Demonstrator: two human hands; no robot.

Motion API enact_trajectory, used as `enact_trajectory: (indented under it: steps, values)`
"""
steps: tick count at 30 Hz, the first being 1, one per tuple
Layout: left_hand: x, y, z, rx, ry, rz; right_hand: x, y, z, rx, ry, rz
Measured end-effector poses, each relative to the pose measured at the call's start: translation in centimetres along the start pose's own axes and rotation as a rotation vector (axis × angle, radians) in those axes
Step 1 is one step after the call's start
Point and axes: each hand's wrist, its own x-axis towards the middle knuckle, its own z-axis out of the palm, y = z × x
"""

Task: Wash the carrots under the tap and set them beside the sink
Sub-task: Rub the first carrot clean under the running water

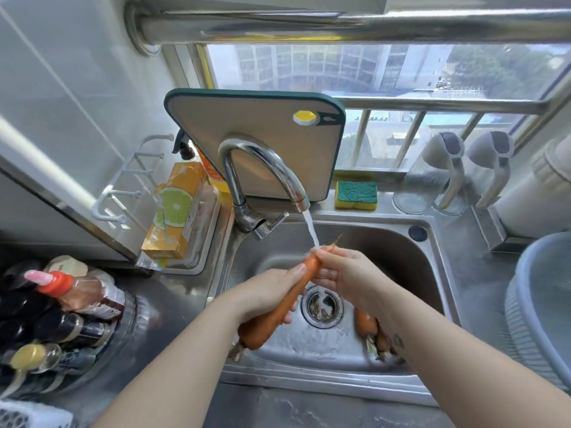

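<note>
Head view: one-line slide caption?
Both hands, left and right, hold a carrot under the running tap; more carrots wait in the sink.

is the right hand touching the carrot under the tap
Touching. The head view shows the right hand with its fingers wrapped around the thin end of the carrot, no gap, just where the water lands.

Sink (401, 383): right before you.
Tap (262, 168): behind the sink, board (256, 125) behind it.
Sponge (356, 195): right of the board.
Carrot (278, 310): in your hands, over the basin.
Bottles (61, 319): on your left.
Basket (537, 304): on your right.
</note>
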Motion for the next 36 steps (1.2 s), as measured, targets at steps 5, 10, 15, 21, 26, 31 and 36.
enact_trajectory:
  steps: [5,10,15,21,26,31,36]
  values:
    - [2.1,1.0,1.0,0.355,0.156,0.26,0.7,-1.3,-1.1,-0.161,0.285,-0.16]
    - [3.0,1.4,0.3,0.808,0.53,0.3,0.9,-2.0,-2.1,-0.178,0.491,-0.217]
    - [4.9,1.2,-0.6,0.799,0.441,0.293,0.0,-2.7,-4.5,-0.315,0.514,-0.14]
    - [5.8,1.2,-0.4,0.77,0.282,0.344,-2.0,-2.5,-5.0,-1.756,0.319,-0.633]
    - [5.5,2.5,0.2,0.569,0.201,0.41,-0.9,-3.7,-4.0,-2.042,-0.052,-0.597]
    - [4.8,2.4,-1.6,0.444,0.039,0.334,-1.7,-3.9,-5.0,-1.929,0.0,-0.36]
    - [5.3,1.4,-0.8,-0.056,0.101,0.368,-1.9,-4.4,-5.9,-1.685,0.048,-0.195]
